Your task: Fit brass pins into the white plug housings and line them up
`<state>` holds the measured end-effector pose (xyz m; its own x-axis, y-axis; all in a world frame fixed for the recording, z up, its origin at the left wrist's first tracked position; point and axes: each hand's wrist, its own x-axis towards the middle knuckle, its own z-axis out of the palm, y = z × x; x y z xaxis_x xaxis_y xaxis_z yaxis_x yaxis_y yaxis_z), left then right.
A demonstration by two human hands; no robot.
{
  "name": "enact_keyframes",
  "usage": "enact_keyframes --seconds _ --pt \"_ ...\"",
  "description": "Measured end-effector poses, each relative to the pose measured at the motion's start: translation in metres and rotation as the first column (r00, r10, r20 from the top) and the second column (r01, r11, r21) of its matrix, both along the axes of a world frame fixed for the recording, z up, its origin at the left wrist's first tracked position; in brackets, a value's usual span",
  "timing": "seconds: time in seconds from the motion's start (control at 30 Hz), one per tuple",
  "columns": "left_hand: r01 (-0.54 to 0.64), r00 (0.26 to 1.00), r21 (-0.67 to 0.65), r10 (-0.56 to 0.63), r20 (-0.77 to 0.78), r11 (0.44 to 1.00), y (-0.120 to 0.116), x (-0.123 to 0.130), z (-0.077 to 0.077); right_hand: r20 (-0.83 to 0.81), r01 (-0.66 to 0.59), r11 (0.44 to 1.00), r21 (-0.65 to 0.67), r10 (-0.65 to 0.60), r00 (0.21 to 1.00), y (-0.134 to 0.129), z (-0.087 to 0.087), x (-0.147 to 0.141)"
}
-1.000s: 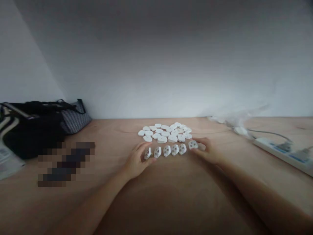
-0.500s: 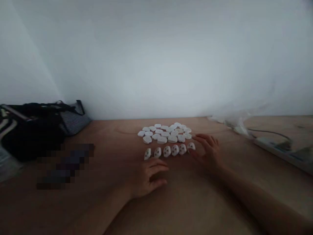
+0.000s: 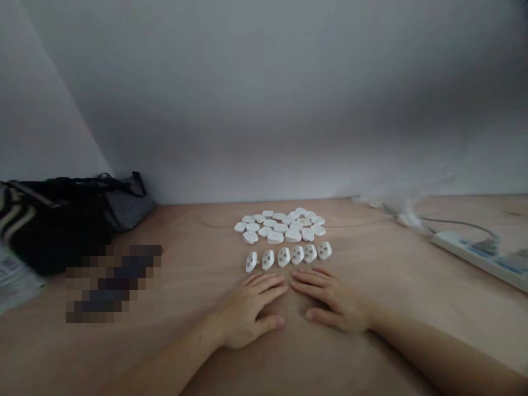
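Note:
My left hand [image 3: 253, 311] lies flat on the wooden table with its fingers stretched out and nothing in it. Facing it, my right hand [image 3: 330, 300] also rests open, its fingertips a small gap from the left ones. Just beyond the fingertips stands a row of several small white pieces with dark holes, which look like plug sockets [image 3: 284, 257]; neither hand holds one. Behind the row, a cluster of similar white pieces [image 3: 275, 237] lies close together, mostly with plain sides up.
At the left are a black bag [image 3: 58, 225] and a blurred-out dark object [image 3: 115, 283]. A white power strip [image 3: 474, 256] with a grey cable lies at the right, near a clear plastic bag [image 3: 408, 212]. A pale wall [image 3: 264, 110] rises behind the table [image 3: 185, 308].
My right hand has left the row's right-end socket and moved down and left, beside my left hand. My left hand's fingers now lie flatter. The picture is brighter on the table.

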<state>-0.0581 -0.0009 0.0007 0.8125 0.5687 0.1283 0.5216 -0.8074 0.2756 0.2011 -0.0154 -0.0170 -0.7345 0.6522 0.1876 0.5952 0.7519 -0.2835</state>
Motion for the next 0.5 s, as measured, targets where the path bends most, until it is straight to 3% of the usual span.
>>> enact_keyframes --seconds 0.27,0.37,0.5 --pt "0.01 0.999 0.016 -0.011 0.039 1.0 0.0 0.0 -0.001 -0.025 0.005 1.0 -0.012 -0.006 1.0 0.001 0.002 -0.002" --pt "0.007 0.992 0.042 -0.013 0.129 0.999 0.002 -0.001 -0.005 -0.052 0.015 0.999 -0.028 -0.016 0.999 0.003 0.002 -0.001" --pt "-0.229 0.923 0.179 0.155 0.352 0.957 0.021 -0.008 -0.008 -0.083 0.018 0.999 -0.03 -0.02 0.996 0.004 0.002 0.0"
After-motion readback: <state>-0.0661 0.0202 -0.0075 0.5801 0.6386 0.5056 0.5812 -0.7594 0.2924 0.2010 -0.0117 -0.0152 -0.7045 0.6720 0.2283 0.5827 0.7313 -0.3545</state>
